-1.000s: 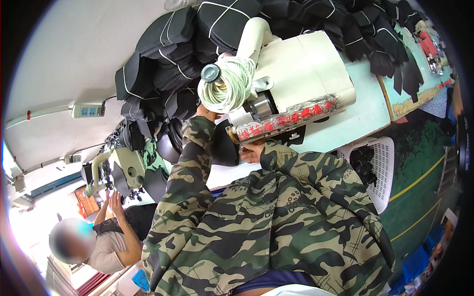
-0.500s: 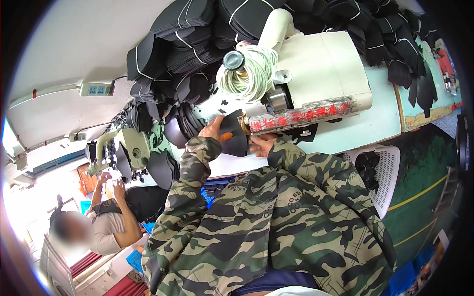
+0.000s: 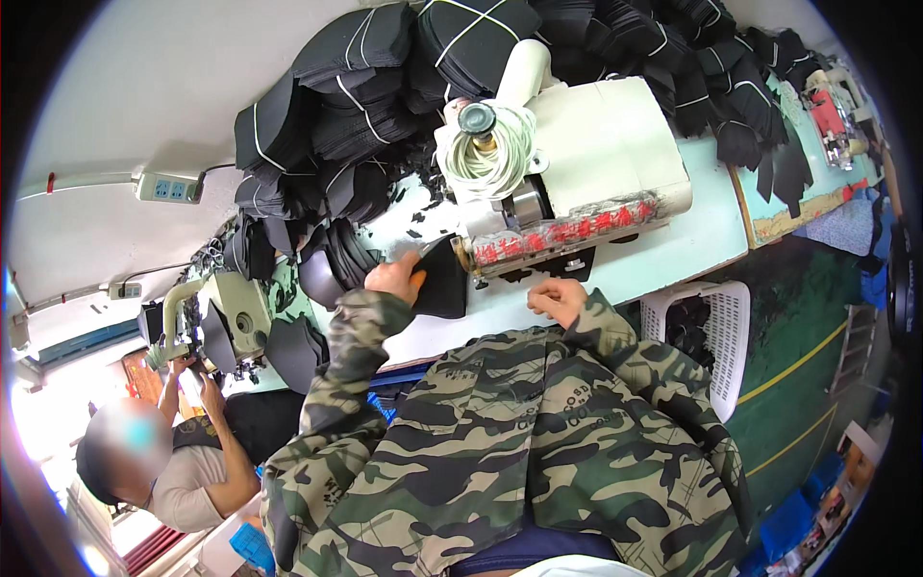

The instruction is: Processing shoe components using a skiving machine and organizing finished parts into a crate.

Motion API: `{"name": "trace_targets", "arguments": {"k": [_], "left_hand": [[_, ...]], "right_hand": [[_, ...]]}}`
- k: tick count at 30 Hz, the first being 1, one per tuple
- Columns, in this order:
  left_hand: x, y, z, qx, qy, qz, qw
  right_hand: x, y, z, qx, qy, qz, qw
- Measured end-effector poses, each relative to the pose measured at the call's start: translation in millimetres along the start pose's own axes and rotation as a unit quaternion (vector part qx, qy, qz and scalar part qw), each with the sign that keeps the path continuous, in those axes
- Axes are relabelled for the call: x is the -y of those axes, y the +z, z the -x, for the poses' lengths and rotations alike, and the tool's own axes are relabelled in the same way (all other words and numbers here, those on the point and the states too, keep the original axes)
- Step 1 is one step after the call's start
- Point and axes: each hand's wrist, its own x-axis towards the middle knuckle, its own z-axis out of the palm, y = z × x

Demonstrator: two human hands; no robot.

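My left hand (image 3: 395, 278) is closed on the left edge of a flat black sheet piece (image 3: 442, 285), its thumb lying on top. The piece's right edge meets the working end of a cream bench machine (image 3: 615, 144) with a red-marked front bar (image 3: 567, 232). My right hand (image 3: 560, 299) hovers at the table's front edge, apart from the piece, its fingers curled in and nothing showing in them. Beyond my left hand, more curved black pieces (image 3: 348, 252) lie in a fanned pile. A white coil of cord (image 3: 488, 163) hangs on the machine.
Tied stacks of black pieces (image 3: 351, 43) line the back of the table (image 3: 687, 216). Small black scraps lie near the machine. A white basket (image 3: 733, 337) of black scraps stands at the right. At the left, another person (image 3: 207, 476) works at a second machine (image 3: 240, 313).
My right hand has let go of the black piece's near edge and drawn away to the right. My left hand stays on the piece. The view has shifted a little.
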Motion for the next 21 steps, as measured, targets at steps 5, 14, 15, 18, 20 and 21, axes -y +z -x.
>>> {"name": "trace_targets", "arguments": {"k": [5, 14, 15, 18, 20, 21], "left_hand": [[-17, -32, 2, 0.329, 0.055, 0.527, 0.782], [-50, -10, -40, 0.347, 0.039, 0.601, 0.719], [-50, -11, -42, 0.347, 0.041, 0.593, 0.725], [-43, -9, -44, 0.338, 0.028, 0.582, 0.739], [-34, -11, -45, 0.291, -0.006, 0.573, 0.767], [-33, -14, -45, 0.277, -0.014, 0.583, 0.763]], "right_hand": [[61, 4, 18, 0.056, -0.069, -0.086, 0.992], [109, -9, -14, 0.002, -0.088, 0.098, 0.991], [112, -10, -16, 0.017, -0.078, 0.117, 0.990], [110, -17, -20, 0.029, -0.098, 0.165, 0.981], [112, -28, -18, -0.077, -0.184, 0.243, 0.949], [120, -33, -15, -0.088, -0.185, 0.236, 0.950]]}}
